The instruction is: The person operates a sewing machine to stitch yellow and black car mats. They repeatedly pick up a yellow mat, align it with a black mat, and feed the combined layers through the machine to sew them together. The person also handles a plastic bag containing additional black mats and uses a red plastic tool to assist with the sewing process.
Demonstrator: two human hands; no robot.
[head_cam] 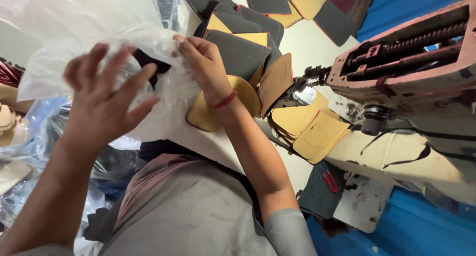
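Our left hand (101,102) sits in the left middle of the frame with its fingers spread wide, the palm pressed flat against a clear plastic bag (74,48) rather than closed round it. Our right hand (203,62), just right of it near the upper centre, has its fingertips pinched on the crumpled edge of the same bag; a red thread band (225,100) circles that wrist. Inside the bag, between the two hands, we see a dark piece (148,62), its shape blurred by the plastic. The bag fills the upper left of the frame and hangs over the near edge of the pale table (307,43).

Beyond the right hand, across the upper centre, lie grey and tan shoe pieces (243,48) overlapping one another, and more tan pieces (312,129) are stacked right of centre, beside the worn sewing machine (411,62) that takes up the right side. Small red snips (329,180) rest on a dark cloth at the lower right. More plastic bags (29,152) lie at the lower left.
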